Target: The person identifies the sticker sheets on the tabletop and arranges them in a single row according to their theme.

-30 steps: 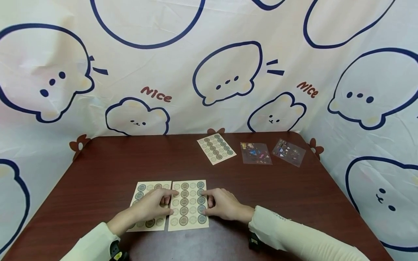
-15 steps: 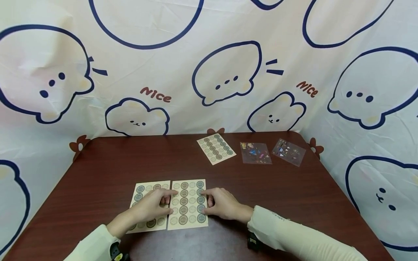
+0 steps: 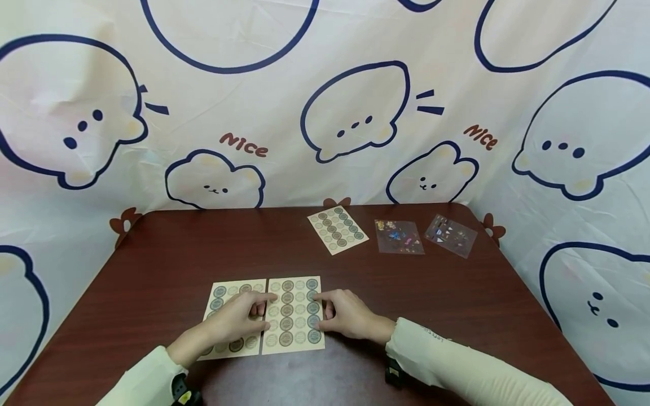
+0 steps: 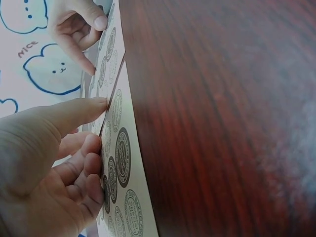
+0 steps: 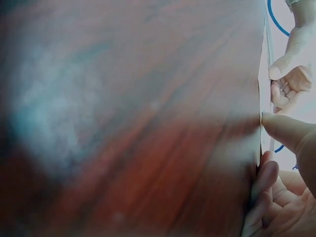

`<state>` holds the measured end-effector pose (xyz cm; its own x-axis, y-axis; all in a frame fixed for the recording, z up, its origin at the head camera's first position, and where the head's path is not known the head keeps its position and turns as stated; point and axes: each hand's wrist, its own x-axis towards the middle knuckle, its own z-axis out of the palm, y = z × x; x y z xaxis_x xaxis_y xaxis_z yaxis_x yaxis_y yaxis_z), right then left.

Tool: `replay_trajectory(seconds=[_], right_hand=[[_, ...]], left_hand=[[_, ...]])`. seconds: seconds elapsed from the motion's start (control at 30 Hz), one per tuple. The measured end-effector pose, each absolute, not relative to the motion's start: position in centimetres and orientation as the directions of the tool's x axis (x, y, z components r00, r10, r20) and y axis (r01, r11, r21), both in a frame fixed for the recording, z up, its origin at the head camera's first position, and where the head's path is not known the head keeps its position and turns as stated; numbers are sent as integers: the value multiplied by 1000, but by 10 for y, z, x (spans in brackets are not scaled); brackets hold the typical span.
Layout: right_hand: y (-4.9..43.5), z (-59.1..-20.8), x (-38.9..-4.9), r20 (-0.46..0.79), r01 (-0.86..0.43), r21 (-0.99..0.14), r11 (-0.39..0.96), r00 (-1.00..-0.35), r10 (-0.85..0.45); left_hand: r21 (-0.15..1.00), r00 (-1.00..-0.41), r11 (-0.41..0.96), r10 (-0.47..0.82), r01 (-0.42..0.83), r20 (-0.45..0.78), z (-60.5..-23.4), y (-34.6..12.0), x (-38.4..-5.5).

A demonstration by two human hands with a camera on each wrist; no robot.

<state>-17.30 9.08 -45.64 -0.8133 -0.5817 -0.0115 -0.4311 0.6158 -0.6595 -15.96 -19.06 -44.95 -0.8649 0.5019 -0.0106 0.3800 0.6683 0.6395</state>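
Two cream sheets of round stickers lie side by side near the front of the table, with a narrow gap between them. My left hand reaches over the left sticker sheet and hides its middle; its thumb and index fingertip touch the left side of the right sticker sheet. On the opposite side, my right hand rests its index fingertip and thumb at that same sheet's right edge. In the left wrist view, the other fingers of the left hand are folded in over the left sheet.
Toward the back of the brown table lie a third sticker sheet and two transparent sheets with small coloured pictures, one in the middle and one at right. A patterned cloth hangs around the table's back and sides.
Both hands keep their places at the right sheet. The left sheet's bottom edge has shifted slightly toward the right sheet's; the overall view moves a little with the head.
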Motion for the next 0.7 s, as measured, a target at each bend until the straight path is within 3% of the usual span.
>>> replay_trajectory(seconds=[0.7], right_hand=[[92,-458,-175,-52,-400,-678,617,-811,-583]], left_hand=[[645,-876,673,483,362,-12,-449,-190,-157]])
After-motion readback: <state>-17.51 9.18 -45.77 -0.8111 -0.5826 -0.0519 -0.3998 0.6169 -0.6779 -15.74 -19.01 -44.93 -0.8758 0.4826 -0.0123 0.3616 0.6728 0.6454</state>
